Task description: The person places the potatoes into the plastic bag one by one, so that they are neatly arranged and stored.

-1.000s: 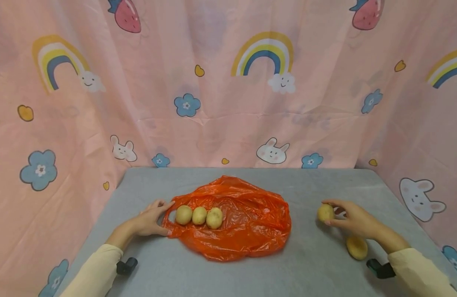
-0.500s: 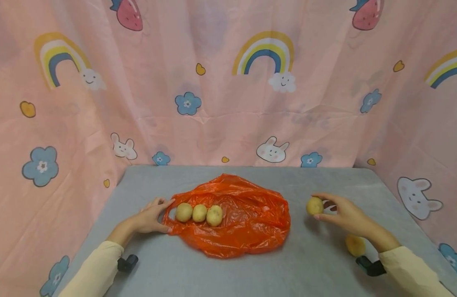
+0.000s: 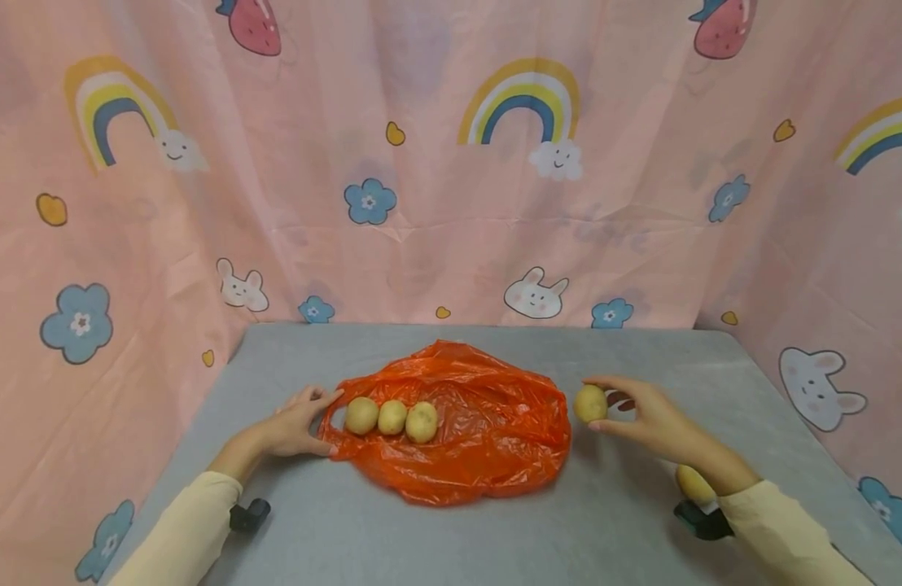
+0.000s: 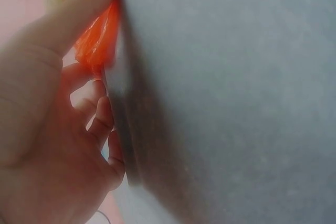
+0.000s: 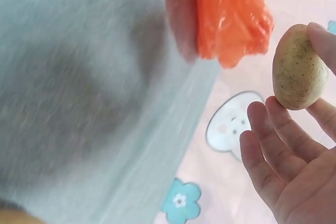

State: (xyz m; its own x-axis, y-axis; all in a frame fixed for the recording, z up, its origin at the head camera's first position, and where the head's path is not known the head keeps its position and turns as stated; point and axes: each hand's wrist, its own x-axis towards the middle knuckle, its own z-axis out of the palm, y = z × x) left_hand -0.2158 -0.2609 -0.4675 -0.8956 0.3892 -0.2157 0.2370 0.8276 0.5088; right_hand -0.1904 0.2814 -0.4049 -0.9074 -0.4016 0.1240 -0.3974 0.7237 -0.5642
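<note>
In the head view, an orange plastic bag (image 3: 488,456) lies spread on the grey table. Three potatoes (image 3: 422,422) rest in a row on its left part. My left hand (image 3: 293,427) holds the bag's left end, thumb and index finger spread along the edge beside the handle hole. Its other fingers curl loosely below in the left wrist view. My right hand (image 3: 645,415) pinches one potato (image 5: 299,69) between thumb and fingertips, raised just off the bag's right edge. Another potato (image 3: 695,484) lies on the table by the right forearm, partly covered by the wrist camera.
The grey table (image 3: 495,545) reaches back to a pink patterned curtain (image 3: 436,260) that hangs behind it and on both sides. Black wrist cameras (image 3: 250,515) stick out under both forearms.
My right hand has carried its potato leftward, up close to the bag's right edge. The left hand, the bag and the three potatoes have stayed in place.
</note>
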